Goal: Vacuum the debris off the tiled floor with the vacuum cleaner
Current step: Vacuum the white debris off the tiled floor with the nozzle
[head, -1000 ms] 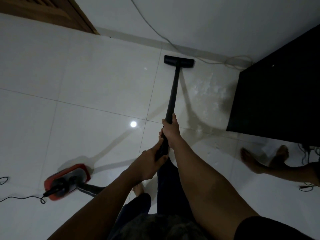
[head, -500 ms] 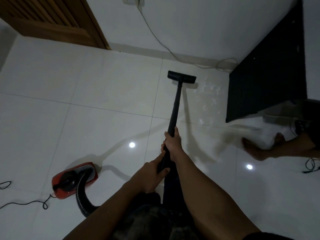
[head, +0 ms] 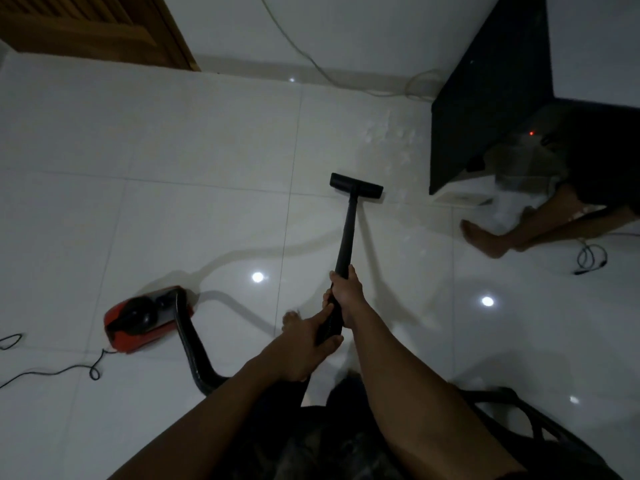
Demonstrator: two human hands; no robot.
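Tiled floor (head: 173, 150); left hand (head: 304, 337), right hand (head: 346, 292) grip vacuum wand (head: 348, 230)

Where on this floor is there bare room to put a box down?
The tiles between the wooden door and the red vacuum body are bare, and so is the patch right of the wand, before the coiled cable. It is crowded by the black cabinet: debris, another person's foot.

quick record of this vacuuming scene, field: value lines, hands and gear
left hand: grips the wand at its near end
right hand: grips the wand farther along
floor head: on the tiled floor, short of the debris
debris: pale scatter beside the black cabinet
vacuum body: red, on the floor at left, hose attached
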